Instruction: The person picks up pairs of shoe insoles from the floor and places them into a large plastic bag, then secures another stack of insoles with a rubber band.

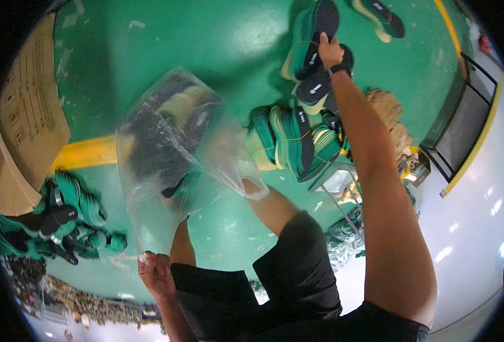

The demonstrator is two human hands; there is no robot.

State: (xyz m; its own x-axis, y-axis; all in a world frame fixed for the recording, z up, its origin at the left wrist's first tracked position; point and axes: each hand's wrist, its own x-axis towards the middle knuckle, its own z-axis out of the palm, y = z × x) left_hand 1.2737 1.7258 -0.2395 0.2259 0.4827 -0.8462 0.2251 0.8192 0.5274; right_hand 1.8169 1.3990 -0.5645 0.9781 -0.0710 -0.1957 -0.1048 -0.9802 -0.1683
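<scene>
My left hand [156,275] pinches the lower corner of a clear plastic bag [172,148], fingers pressed together on the film. The bag hangs open in front of me, with dark and green sandals dimly visible inside. My right hand [330,51] reaches far out, fingers closed around a black-soled green sandal [314,37] on top of a stack of sandals [292,142] on the green floor [217,40]. A cardboard box [26,119] sits at my left, above another heap of sandals [63,219].
</scene>
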